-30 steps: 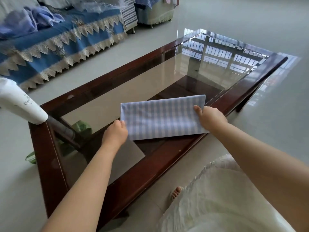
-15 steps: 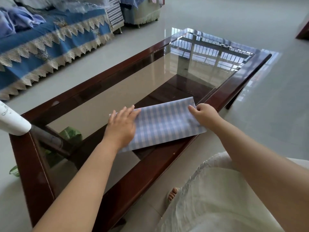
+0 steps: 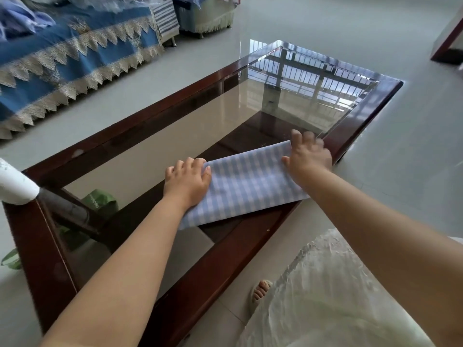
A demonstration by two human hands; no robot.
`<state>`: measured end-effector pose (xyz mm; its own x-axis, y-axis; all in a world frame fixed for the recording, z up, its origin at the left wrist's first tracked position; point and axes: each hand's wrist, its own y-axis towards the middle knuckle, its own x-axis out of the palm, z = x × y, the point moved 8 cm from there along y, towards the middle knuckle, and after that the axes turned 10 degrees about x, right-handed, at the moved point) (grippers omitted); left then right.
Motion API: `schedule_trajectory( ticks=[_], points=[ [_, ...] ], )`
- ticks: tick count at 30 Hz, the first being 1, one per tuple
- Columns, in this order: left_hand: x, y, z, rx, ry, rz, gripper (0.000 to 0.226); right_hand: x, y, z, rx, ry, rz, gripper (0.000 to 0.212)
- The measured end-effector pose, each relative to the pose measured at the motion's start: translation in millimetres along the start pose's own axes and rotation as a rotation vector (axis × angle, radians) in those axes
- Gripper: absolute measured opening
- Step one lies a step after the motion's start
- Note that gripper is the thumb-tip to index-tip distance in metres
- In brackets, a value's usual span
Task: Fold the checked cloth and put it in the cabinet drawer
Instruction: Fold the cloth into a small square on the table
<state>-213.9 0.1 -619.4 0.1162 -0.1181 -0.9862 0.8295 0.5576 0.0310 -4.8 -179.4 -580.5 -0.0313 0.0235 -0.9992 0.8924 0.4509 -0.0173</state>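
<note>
The checked cloth (image 3: 248, 186), light blue and white, lies folded into a long strip on the glass top of the coffee table (image 3: 225, 249), near its front rail. My left hand (image 3: 186, 182) sits on the strip's left end, fingers curled over its far left edge and thumb on the fabric. My right hand (image 3: 309, 156) rests flat on the right end with its fingers spread, slightly blurred. No drawer is in view.
A white bottle-like object (image 3: 15, 186) juts in over the table's left corner. A sofa with a blue lace-trimmed cover (image 3: 70, 58) stands at the far left. The corner of some dark wooden furniture (image 3: 448, 43) shows at the top right. My foot (image 3: 260, 291) is by the table's rail.
The cloth was laid down on the glass. My left hand went from pinching it to lying flat on it and now curls at the left edge. My right hand opened and spread over the right end.
</note>
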Motion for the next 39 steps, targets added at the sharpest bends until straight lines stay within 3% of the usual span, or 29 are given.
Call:
schedule_trajectory(
  ticks=[2,5,14,19,24,30,33,35,39],
  points=[
    [0.4,-1.4,0.6,0.013,-0.003,0.007,0.038,-4.0,-7.3,-44.2,-0.317,0.002,0.070,0.060],
    [0.4,-2.0,2.5,0.027,0.006,0.013,0.038,30.8,-18.7,-86.1,-0.515,-0.072,-0.157,0.067],
    [-3.1,-22.5,27.9,0.115,0.151,-0.033,0.053,32.0,-45.8,-67.0,-0.473,-0.212,-0.191,0.088],
    [-3.8,-32.5,46.8,0.070,0.162,-0.041,0.056,35.0,-80.4,-41.2,-0.431,-0.143,-0.169,0.090],
    [-11.7,-47.4,58.4,0.139,0.215,0.010,0.058,24.0,-100.4,-32.8,-0.372,-0.015,-0.136,0.082],
    [-8.8,-63.3,69.5,0.288,0.253,-0.108,0.048,33.9,-124.9,-12.5,-0.221,-0.062,-0.342,0.103],
    [-4.5,-63.9,69.8,0.343,0.207,-0.246,0.053,30.6,-131.6,-2.8,-0.246,0.020,-0.342,0.094],
    [-16.3,-61.8,76.3,0.391,0.250,-0.253,0.063,28.3,-137.4,4.5,-0.289,0.099,-0.432,0.079],
    [-77.3,-57.3,127.2,0.527,0.391,0.077,0.086,1.7,-137.8,30.0,-0.301,0.440,-0.601,0.039]
  ],
)
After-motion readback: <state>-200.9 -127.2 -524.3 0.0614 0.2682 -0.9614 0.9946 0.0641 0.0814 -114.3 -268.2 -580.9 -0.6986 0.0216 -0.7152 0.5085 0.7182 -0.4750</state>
